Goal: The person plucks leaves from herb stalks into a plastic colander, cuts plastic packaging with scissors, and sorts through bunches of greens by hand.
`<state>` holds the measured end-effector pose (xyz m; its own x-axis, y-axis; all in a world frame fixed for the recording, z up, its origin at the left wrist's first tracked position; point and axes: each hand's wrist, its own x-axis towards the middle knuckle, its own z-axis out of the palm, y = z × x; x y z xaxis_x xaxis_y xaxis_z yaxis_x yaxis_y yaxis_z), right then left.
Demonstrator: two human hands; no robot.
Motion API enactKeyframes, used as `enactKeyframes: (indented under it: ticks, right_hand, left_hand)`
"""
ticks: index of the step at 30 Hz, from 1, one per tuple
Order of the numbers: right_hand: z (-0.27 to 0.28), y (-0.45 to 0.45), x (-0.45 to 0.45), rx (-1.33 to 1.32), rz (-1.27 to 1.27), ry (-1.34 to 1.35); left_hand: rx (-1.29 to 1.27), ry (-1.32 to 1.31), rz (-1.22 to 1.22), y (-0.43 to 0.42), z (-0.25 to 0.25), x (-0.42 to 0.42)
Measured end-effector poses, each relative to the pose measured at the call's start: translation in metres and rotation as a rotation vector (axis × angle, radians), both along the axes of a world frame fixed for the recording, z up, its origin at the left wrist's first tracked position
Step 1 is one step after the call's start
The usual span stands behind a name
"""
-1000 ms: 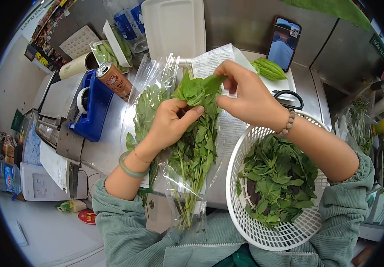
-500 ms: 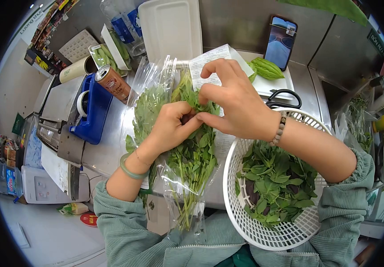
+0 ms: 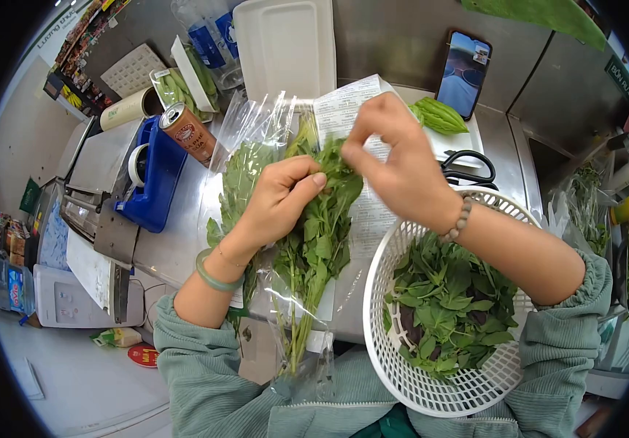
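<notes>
My left hand is closed around part of a bunch of leafy green herbs. The stems point down toward me over clear plastic. Beside the top leaves, my right hand has its thumb and fingers pressed together, blurred by motion; what it pinches, if anything, I cannot make out. A clear plastic bag with more greens lies left of the bunch. Loose leaves fill much of a white basket below my right forearm.
Printed paper lies behind the herbs. Further right are a green bitter melon on a white tray, black-handled scissors and a propped phone. A brown can and blue tape dispenser stand at left.
My right hand has pulled away from my left and risen to the right of the top leaves. The leaf held up between both hands earlier is no longer raised. The bunch has shifted slightly.
</notes>
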<state>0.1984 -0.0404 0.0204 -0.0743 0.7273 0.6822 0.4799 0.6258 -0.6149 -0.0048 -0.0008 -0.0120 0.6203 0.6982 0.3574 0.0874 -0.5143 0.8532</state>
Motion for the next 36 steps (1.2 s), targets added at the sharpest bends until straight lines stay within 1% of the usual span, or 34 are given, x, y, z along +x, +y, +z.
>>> enactKeyframes:
  ticks: [1, 3, 4, 7, 8, 11, 14, 17, 20, 24, 30, 33, 36]
  right_hand:
    - [0.001, 0.002, 0.004, -0.081, -0.060, 0.001]
    - [0.007, 0.008, 0.021, -0.242, -0.185, 0.006]
    - [0.005, 0.015, 0.028, -0.244, -0.166, -0.066]
    - [0.004, 0.012, 0.023, -0.338, -0.061, -0.081]
    - [0.001, 0.011, 0.019, -0.336, -0.078, -0.111]
    - [-0.001, 0.008, 0.014, -0.364, -0.111, -0.137]
    - [0.003, 0.008, 0.014, -0.267, -0.136, 0.006]
    - [0.008, 0.001, 0.013, -0.067, 0.046, -0.053]
    - [0.007, 0.000, 0.010, 0.052, 0.097, -0.244]
    - [0.000, -0.002, 0.004, 0.061, 0.056, -0.351]
    - [0.004, -0.006, 0.003, 0.034, 0.068, -0.423]
    - [0.003, -0.006, 0.001, 0.090, 0.052, -0.371]
    - [0.003, -0.001, 0.008, -0.002, 0.025, -0.099]
  left_hand:
    - [0.004, 0.010, 0.001, 0.003, -0.005, -0.002]
    - [-0.090, -0.067, 0.033, 0.004, -0.009, -0.002]
    - [-0.137, -0.102, 0.047, 0.003, -0.010, -0.002]
    - [-0.143, -0.064, 0.033, 0.001, -0.005, -0.002]
    - [-0.088, -0.043, 0.026, 0.001, -0.006, -0.003]
    - [-0.062, -0.079, 0.015, 0.002, -0.006, -0.002]
    - [0.016, -0.044, 0.004, 0.002, -0.008, -0.003]
    - [0.087, 0.028, 0.023, 0.000, -0.003, -0.002]
    - [0.119, 0.053, 0.019, -0.001, -0.003, -0.001]
    - [0.169, 0.052, -0.012, 0.000, -0.004, 0.001]
    - [0.180, 0.076, -0.052, -0.003, 0.000, 0.003]
    - [0.162, 0.080, -0.084, -0.004, 0.001, 0.004]
    - [0.090, 0.046, -0.087, -0.003, -0.004, 0.001]
